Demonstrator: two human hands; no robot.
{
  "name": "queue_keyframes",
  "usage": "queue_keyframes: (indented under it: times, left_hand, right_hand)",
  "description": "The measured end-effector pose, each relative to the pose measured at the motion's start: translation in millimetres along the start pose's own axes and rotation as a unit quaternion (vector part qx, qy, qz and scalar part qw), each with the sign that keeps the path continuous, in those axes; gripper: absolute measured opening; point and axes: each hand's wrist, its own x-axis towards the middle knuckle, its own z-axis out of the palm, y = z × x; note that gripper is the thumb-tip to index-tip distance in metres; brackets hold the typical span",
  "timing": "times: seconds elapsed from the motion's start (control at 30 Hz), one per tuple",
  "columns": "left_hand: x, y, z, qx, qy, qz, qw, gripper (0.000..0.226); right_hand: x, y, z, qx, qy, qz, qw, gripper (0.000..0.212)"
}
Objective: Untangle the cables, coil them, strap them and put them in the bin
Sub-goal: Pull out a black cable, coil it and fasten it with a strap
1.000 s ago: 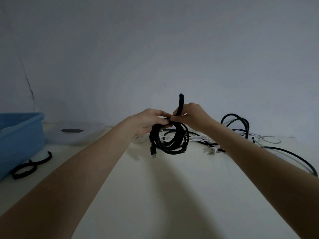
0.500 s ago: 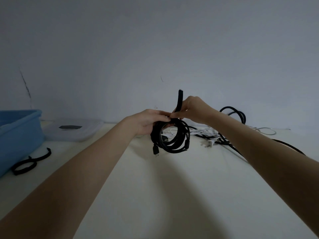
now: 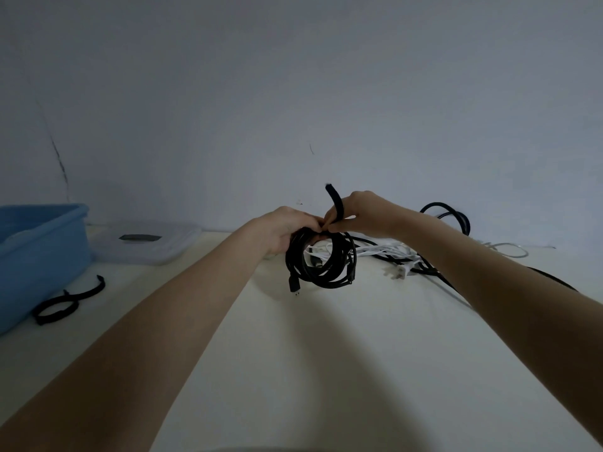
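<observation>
Resting on cream table [image 3: 326, 370] (grey wall [image 3: 293, 93]).

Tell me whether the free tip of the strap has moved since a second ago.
Yes. The strap tip now curls left toward the wall mark; earlier it stood straight.

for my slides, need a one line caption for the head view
Left hand holds a coiled black cable while the right hand pinches a black strap at its top.

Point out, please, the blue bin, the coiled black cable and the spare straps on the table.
blue bin [image 3: 49, 246]: head view, its near side wall.
coiled black cable [image 3: 339, 279]: head view, the coil's lower loop.
spare straps [image 3: 57, 306]: head view, the closed loop.
</observation>
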Motion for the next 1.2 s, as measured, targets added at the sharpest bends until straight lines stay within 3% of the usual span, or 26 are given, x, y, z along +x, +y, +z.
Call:
queue_keyframes:
  times: [0.13,0.2,0.3,0.43,0.5,0.6,0.77,0.93,1.2]
  left_hand:
    - [3,-2,2,0.083,0.022,0.033,0.996,0.008]
    - [1,-4,5,0.134,0.006,0.044,0.99,0.009]
    - [-3,-3,9,0.176,-0.02,0.058,0.982,0.012]
    - [-6,8,10,0.255,-0.056,0.075,0.962,0.013]
    - [-10,12,9,0.255,-0.085,0.067,0.961,0.013]
    - [-13,9,6,0.257,-0.101,0.054,0.96,0.014]
    - [-16,3,5,0.264,-0.083,0.067,0.959,0.016]
    - [-21,5,6,0.223,-0.087,0.086,0.967,0.03]
    - [-31,9,5,0.112,-0.068,0.105,0.986,0.028]
  right_hand:
    - [0,3,0,0.012,-0.022,0.03,0.999,0.024]
    - [-3,7,-1,0.091,-0.024,0.059,0.994,0.023]
    - [-5,13,0,0.205,0.007,0.087,0.975,0.022]
    - [-6,18,2,0.242,0.055,0.088,0.965,0.017]
    - [-10,18,5,0.315,0.058,0.098,0.942,0.006]
    - [-12,17,13,0.351,0.056,0.102,0.929,0.007]
    - [-3,7,16,0.265,0.081,0.115,0.954,0.014]
    - [-3,2,8,0.265,0.085,0.148,0.949,0.012]
    - [-1,-7,9,0.393,0.109,0.203,0.89,0.022]
